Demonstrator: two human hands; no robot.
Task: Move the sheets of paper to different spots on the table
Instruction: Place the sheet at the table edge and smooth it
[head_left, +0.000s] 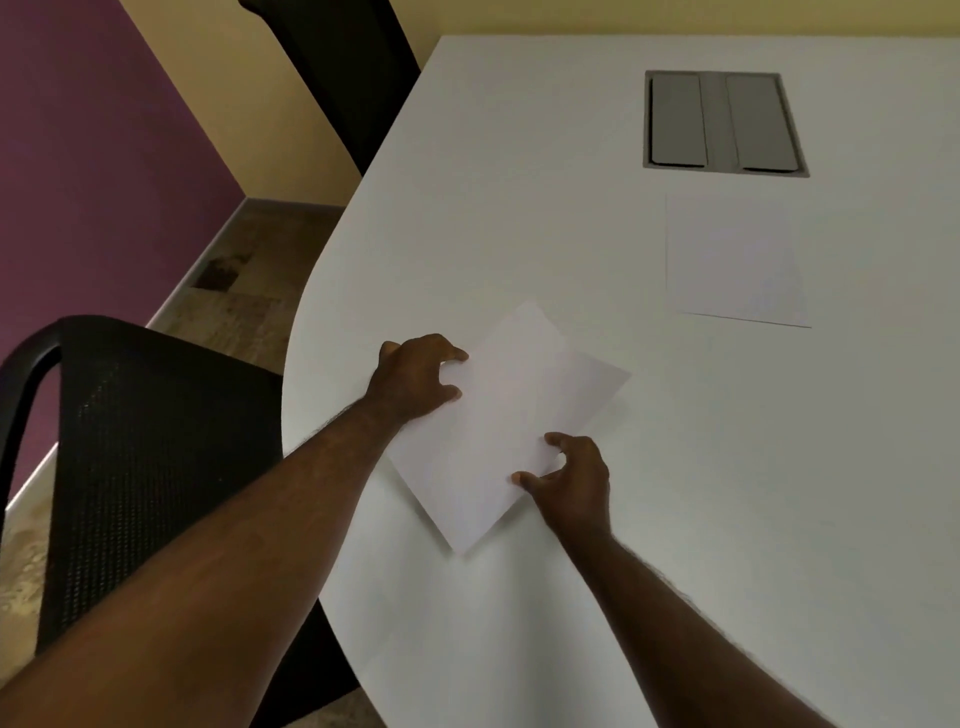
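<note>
Both hands, the left hand and right hand, press curled fingertips on opposite edges of thin, limp paper; slide it flat.

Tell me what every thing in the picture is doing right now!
Near sheets of paper: two overlapping, skewed, flat on the table, held by both hands.
Far sheet of paper: flat, alone, untouched.
Left hand: fingers curled, fingertips on the near sheets' edge.
Right hand: fingers curled, pinching their near edge.
Cable hatch: both flaps closed.
Table: holding all sheets.
</note>
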